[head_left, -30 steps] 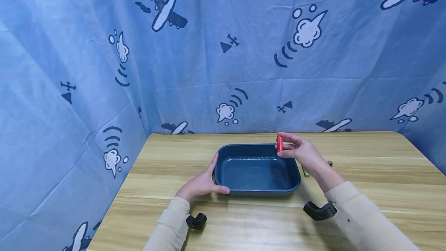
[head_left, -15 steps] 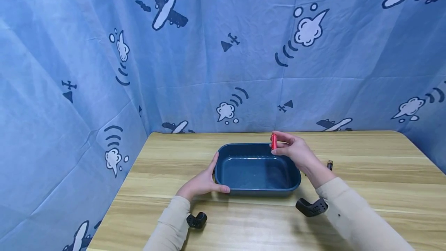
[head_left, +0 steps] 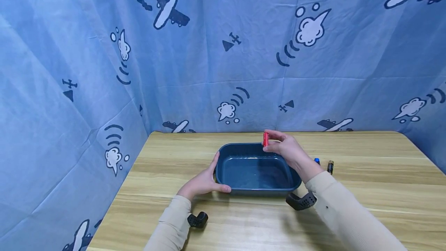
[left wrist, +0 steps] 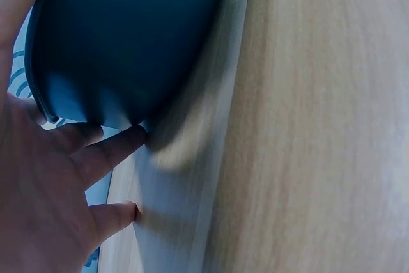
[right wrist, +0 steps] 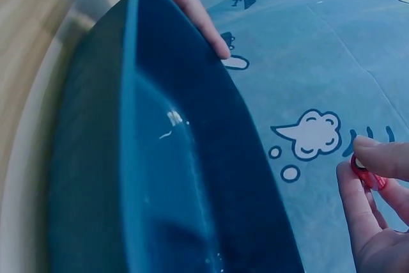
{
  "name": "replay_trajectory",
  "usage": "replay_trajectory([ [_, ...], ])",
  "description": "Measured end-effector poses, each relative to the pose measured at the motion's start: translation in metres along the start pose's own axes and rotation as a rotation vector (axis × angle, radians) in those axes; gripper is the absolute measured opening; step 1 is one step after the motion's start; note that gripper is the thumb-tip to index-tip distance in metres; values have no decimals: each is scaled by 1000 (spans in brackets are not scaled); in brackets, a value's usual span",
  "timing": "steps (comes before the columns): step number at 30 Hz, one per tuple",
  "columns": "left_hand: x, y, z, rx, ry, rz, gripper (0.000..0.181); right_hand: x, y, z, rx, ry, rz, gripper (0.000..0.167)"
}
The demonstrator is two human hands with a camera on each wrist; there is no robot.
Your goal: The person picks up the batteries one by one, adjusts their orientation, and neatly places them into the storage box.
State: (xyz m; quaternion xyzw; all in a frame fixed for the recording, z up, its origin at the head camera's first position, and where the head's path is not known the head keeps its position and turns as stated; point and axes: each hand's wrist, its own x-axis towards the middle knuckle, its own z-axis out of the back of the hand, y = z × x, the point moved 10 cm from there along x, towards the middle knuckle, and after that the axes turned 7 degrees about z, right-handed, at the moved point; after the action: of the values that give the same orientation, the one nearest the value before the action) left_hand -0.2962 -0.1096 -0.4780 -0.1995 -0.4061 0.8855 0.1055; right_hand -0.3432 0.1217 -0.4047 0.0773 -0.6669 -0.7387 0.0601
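Observation:
My right hand (head_left: 289, 151) pinches a small red battery (head_left: 266, 139) upright between thumb and fingers. In the head view it appears over the back rim of a dark blue plastic basin (head_left: 251, 175). The right wrist view shows the red battery (right wrist: 370, 176) apart from the basin's wall (right wrist: 131, 126). My left hand (head_left: 203, 182) rests against the basin's left end, thumb along the front rim and index finger at the back left corner. Seen from the left wrist, the fingers (left wrist: 112, 151) are spread, with some fingertips touching the outer wall. Nothing shows inside the basin.
On the wooden table (head_left: 376, 173), right of the basin, lie a black battery (head_left: 330, 167) with a copper-coloured end and a blue-ended battery (head_left: 317, 161), partly hidden by my right arm. A blue curtain (head_left: 258, 61) with printed planes hangs behind and at the left.
The right hand has moved left with the red battery, along the basin's back rim. The blue-ended battery has come into view behind the arm. The left hand stays in place.

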Motion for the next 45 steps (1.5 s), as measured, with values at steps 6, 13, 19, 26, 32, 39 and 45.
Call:
replay_trajectory([
  [6,0,1,0,0,0,0,123,7,4,-8,23,3,-18,67],
  [13,1,2,0,-9,-1,1,122,13,4,-18,59,10,-38,67],
  [19,1,4,0,-16,-3,13,121,19,2,-26,47,3,-46,66],
  [26,0,7,0,-32,-2,33,118,25,-2,-40,17,24,-78,67],
  [32,1,8,-1,-41,1,40,118,27,-7,-58,-22,65,-107,62],
  [39,1,5,0,-36,2,30,120,27,-15,-78,29,125,-165,58],
  [45,0,3,-1,-37,11,27,118,30,-13,-89,45,142,-184,58],
])
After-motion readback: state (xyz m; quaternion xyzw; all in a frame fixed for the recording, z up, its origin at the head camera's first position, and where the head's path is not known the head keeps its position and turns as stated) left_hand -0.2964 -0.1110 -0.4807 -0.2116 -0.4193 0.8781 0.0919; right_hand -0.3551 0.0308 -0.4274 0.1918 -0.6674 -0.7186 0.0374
